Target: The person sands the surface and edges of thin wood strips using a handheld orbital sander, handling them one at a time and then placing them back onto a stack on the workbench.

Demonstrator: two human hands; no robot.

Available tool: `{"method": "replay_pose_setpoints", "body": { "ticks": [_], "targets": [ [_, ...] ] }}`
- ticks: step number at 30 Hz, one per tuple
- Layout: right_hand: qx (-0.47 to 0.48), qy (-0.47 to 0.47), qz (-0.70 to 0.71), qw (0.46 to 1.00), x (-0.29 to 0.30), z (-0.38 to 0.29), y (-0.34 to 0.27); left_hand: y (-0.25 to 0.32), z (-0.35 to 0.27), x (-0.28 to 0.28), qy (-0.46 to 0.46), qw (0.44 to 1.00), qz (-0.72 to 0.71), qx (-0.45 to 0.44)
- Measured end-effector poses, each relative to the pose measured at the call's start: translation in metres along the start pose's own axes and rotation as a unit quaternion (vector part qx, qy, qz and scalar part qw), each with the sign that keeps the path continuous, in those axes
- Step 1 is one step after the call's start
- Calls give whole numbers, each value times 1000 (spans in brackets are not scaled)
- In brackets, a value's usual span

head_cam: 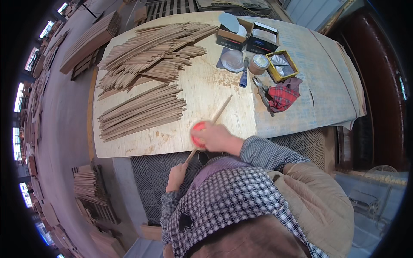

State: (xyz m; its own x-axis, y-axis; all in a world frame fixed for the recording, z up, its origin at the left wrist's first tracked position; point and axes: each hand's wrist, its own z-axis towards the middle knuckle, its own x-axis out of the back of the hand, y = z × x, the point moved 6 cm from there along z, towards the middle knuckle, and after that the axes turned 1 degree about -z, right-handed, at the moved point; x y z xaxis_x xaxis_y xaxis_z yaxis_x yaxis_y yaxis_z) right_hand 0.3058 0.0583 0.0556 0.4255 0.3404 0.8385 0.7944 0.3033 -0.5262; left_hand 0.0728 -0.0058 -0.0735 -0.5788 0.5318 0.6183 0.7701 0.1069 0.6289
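Observation:
My left hand (176,176) grips the near end of a thin wooden strip (222,109), just off the table's front edge. The strip runs diagonally away over the pale plywood tabletop (206,87). My right hand (217,137), slightly blurred, is closed on a round red pad (196,137) and presses it onto the middle of the strip. The pad's underside is hidden. To the left lies a neat row of similar wooden strips (142,113). Behind it is a larger, crisscrossed heap of strips (151,54).
At the back right stand two boxes of round discs (232,40) (263,37). Nearer are a blue-handled scraper (244,75), a lidded jar (258,64), a yellow tray (282,66), pliers (264,95) and a red plaid cloth (284,95). Stacked boards (92,42) stand left of the table.

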Motion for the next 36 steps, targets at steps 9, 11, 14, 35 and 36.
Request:
{"method": "replay_pose_setpoints", "body": {
  "ticks": [9,11,14,35,36],
  "targets": [
    [-192,54,-36,979,47,5,96,20,-7,8,79,982,169,25],
    [-170,33,-14,985,41,2,65,18,-11,3,145,966,212,-14],
    [-42,61,3,997,-3,1,30,17,-9,-2,165,955,244,-29],
    [69,45,-28,996,-25,-9,-22,26,-7,4,152,958,240,-32],
    [61,57,-9,996,-20,-11,-16,23,-5,3,145,960,236,-27]
  ]
}}
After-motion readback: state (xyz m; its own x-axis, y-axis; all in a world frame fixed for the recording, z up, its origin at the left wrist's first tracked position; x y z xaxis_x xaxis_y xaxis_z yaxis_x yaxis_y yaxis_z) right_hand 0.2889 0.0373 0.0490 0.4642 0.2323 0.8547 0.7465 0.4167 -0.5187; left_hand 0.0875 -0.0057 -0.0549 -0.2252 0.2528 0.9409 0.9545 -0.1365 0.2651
